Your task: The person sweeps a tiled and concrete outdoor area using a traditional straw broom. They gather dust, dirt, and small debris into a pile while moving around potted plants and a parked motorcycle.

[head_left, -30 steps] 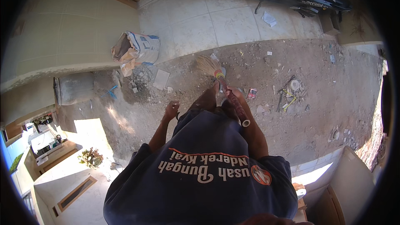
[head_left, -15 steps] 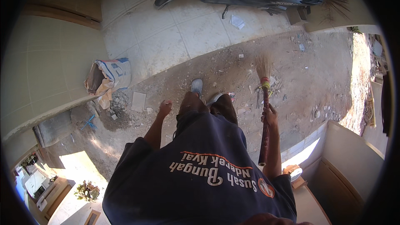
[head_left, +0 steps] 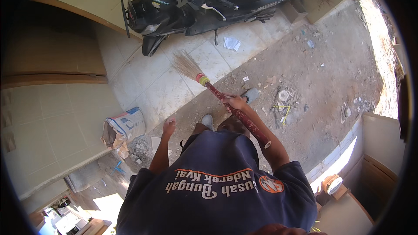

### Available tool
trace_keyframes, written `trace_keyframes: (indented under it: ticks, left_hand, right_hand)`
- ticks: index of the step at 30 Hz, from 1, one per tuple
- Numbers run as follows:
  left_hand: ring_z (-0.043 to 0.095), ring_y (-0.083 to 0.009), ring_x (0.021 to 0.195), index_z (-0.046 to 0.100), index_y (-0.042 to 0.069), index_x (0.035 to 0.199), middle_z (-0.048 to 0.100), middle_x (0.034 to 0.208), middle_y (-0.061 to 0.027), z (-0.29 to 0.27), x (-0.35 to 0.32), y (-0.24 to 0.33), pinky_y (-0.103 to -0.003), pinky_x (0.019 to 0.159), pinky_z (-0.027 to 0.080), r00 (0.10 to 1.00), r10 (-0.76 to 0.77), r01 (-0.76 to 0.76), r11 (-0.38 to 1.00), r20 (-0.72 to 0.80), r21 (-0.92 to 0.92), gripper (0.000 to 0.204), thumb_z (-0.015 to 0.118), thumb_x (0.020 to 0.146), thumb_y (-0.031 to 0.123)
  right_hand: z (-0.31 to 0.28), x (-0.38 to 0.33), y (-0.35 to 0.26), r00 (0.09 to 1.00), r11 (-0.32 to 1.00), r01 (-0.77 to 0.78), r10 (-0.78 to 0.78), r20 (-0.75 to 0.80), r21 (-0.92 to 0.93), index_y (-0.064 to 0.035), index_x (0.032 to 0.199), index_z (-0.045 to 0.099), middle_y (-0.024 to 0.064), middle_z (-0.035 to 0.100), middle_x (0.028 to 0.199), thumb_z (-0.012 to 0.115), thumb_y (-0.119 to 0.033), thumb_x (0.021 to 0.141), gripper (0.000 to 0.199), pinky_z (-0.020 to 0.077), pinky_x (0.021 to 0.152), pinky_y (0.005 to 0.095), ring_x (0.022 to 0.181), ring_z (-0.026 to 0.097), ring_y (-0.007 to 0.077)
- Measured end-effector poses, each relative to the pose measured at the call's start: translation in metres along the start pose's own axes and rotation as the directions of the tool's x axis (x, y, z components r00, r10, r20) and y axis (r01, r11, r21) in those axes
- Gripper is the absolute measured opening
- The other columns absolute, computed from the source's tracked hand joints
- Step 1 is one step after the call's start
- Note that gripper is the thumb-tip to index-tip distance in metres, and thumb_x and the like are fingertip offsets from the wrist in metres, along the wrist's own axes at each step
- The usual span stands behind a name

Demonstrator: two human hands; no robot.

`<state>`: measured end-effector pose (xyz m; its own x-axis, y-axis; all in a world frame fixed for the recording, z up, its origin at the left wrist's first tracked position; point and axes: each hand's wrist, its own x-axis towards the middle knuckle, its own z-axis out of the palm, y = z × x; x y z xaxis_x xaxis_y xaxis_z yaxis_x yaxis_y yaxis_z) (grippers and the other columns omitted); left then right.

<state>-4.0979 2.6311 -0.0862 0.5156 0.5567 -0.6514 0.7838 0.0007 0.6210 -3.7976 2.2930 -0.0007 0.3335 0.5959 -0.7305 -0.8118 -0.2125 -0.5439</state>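
Near the frame's centre, the right hand (head_left: 235, 102) has its fingers clenched around the red handle of a broom (head_left: 226, 101), whose straw head lies up-left on the pale tiled floor (head_left: 148, 82). The left hand (head_left: 168, 128) hangs empty, fingers loosely curled, right of a torn cement sack (head_left: 123, 127). A black scooter (head_left: 204, 0) stands parked along the top.

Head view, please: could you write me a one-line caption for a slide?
Seen from above, the right hand grips a red-handled broom on a dusty yard beside a parked black scooter.

Single head cam, fisheye, looking steeply down, near torso, ground beyond
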Motion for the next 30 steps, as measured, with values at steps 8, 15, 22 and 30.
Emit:
trace_keyframes:
  ticks: [8, 15, 22, 30]
  left_hand:
    - [0.065, -0.0187, 0.080, 0.068, 0.006, 0.101, 0.066, 0.086, -0.0098, 0.063, -0.073, 0.029, -0.032, 0.074, 0.053, 0.927, 0.324, -0.365, 0.895, 0.190, 0.255, 0.022, 0.064, 0.088, 0.023]
    - [0.065, -0.0216, 0.091, 0.067, 0.000, 0.101, 0.068, 0.096, -0.0129, 0.116, 0.040, 0.095, -0.031, 0.081, 0.051, 0.664, 0.174, 0.039, 0.963, 0.727, -0.265, 0.037, 0.066, 0.086, 0.034]
    - [0.066, -0.0189, 0.071, 0.061, 0.007, 0.117, 0.067, 0.094, -0.0116, 0.210, 0.063, 0.288, -0.030, 0.058, 0.053, 0.958, -0.052, -0.046, 0.943, 0.283, 0.331, 0.030, 0.059, 0.089, 0.018]
    - [0.065, -0.0198, 0.081, 0.059, 0.004, 0.120, 0.067, 0.100, -0.0153, 0.254, 0.120, 0.415, -0.032, 0.073, 0.052, 0.876, 0.132, -0.342, 0.847, 0.463, 0.406, 0.033, 0.059, 0.091, 0.021]
  right_hand:
    - [-0.304, 0.061, -0.048, 0.971, 0.879, 0.160, -0.058, -0.233, 0.448, -0.0048, 0.098, 0.048, 0.0077, 0.050, 0.068, 0.053, -0.011, 0.088, 0.013, 0.0419, 0.039, 0.0310, 0.045, 0.047, 0.0155]
    - [-0.385, -0.121, -0.059, 0.599, 0.965, 0.232, -0.040, -0.800, 0.125, -0.0104, 0.141, 0.046, 0.0030, 0.053, 0.060, 0.061, -0.007, 0.085, 0.058, 0.0448, 0.040, 0.0280, 0.047, 0.053, 0.0117]
    - [-0.301, -0.223, -0.075, 0.900, 0.894, 0.057, 0.148, -0.411, 0.445, -0.0109, 0.139, 0.047, 0.0039, 0.056, 0.073, 0.059, -0.014, 0.091, 0.050, 0.0432, 0.042, 0.0248, 0.047, 0.049, 0.0100]
    - [-0.296, -0.156, -0.037, 0.912, 0.868, -0.031, 0.227, -0.342, 0.495, -0.0021, 0.115, 0.062, 0.0068, 0.060, 0.068, 0.058, -0.009, 0.089, 0.027, 0.0439, 0.041, 0.0278, 0.047, 0.053, 0.0131]
